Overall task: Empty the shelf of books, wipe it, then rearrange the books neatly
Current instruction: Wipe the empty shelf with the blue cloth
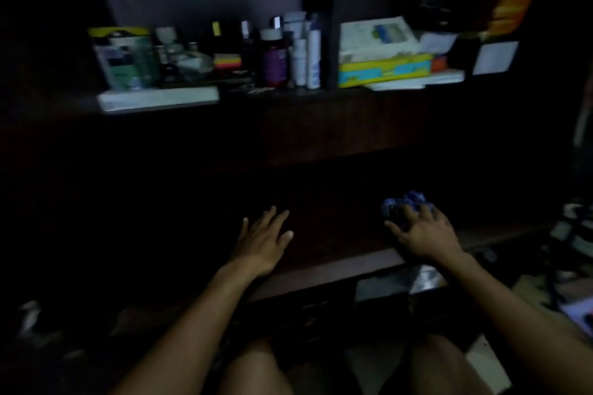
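The scene is very dark. A dark wooden shelf [333, 266] runs across the lower middle of the head view, bare where it can be seen. My left hand [263, 240] lies flat on it with straight, spread fingers. My right hand [423, 232] presses down on a crumpled blue cloth [401, 202] at the shelf's right part, fingers spread over it. A stack of books and boxes [385, 69], yellow and white, lies on the upper shelf at the right.
The upper shelf [288, 94] carries several bottles and tubes [301, 54], a purple bottle [273, 58], a green packet [128, 58] and a white box [157, 99]. Cluttered items lie on the floor at the right [574, 266]. My knees [256, 369] are below the shelf.
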Motion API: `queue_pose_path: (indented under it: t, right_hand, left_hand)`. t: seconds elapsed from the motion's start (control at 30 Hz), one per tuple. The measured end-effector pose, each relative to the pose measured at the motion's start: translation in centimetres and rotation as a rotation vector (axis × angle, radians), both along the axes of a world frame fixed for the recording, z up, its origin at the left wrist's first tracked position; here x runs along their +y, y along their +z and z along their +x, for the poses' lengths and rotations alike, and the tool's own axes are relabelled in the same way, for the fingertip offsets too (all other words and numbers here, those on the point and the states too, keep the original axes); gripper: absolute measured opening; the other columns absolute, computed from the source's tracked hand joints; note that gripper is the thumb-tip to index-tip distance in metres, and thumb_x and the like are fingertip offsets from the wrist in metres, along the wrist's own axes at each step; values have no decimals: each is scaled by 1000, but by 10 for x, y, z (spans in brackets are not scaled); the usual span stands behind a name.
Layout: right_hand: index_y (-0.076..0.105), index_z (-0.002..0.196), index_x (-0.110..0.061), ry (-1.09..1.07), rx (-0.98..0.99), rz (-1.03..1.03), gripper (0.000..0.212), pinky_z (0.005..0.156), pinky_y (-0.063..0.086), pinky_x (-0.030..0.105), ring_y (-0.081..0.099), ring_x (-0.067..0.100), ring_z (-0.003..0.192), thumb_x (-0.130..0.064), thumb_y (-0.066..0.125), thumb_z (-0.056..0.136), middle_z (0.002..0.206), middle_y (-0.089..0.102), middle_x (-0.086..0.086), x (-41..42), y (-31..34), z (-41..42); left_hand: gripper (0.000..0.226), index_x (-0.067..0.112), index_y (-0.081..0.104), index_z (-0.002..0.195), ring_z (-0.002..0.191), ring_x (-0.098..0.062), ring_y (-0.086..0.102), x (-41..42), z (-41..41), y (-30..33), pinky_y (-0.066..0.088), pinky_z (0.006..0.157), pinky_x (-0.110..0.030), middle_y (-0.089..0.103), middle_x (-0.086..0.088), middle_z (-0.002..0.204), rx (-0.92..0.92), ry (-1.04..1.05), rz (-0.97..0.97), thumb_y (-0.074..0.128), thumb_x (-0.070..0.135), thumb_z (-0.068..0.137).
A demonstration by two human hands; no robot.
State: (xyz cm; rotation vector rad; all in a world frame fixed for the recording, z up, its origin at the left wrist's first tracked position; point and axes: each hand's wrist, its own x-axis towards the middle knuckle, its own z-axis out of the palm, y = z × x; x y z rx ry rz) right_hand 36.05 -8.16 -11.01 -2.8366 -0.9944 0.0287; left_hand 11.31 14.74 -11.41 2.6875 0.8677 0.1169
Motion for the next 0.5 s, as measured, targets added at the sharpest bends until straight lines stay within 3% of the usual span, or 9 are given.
queue_pose_path:
  t: [0.17, 0.33, 0.43, 0.5]
  right_hand:
    - [43, 146, -26, -80, -77, 6, 104, 112, 35, 44, 43, 41, 132, -84, 1, 70, 150, 41, 19, -26, -6, 26]
    - [24, 155, -33, -113, -99, -5, 129, 119, 26, 41, 29, 34, 144, -94, -30, 55, 160, 29, 11, -25, -20, 30]
    - [19, 158, -34, -175, -118, -13, 140, 121, 23, 41, 23, 35, 147, -93, -37, 43, 164, 20, 10, -18, -17, 20]
    - [16, 157, -36, -215, -119, -18, 142, 121, 22, 41, 22, 36, 147, -93, -37, 39, 165, 18, 9, -9, -15, 6]
  left_hand:
    - [65, 35, 5, 161, 156, -18, -1, 11, 80, -2, -9, 124, -51, -5, 2, 170, -35, -110, -2, 23, 59, 104]
    - [67, 37, 0, 161, 156, -24, 3, 28, 142, 5, -4, 125, -53, -10, 4, 169, -193, -190, -111, 29, 59, 104]
    - [69, 40, -2, 160, 156, -23, 3, 36, 158, -2, -5, 124, -53, -11, 5, 169, -212, -243, -136, 32, 60, 103]
    - [68, 40, 5, 160, 156, -21, 5, 40, 155, -6, -3, 123, -49, -6, 7, 170, -316, -267, -227, 39, 55, 103]
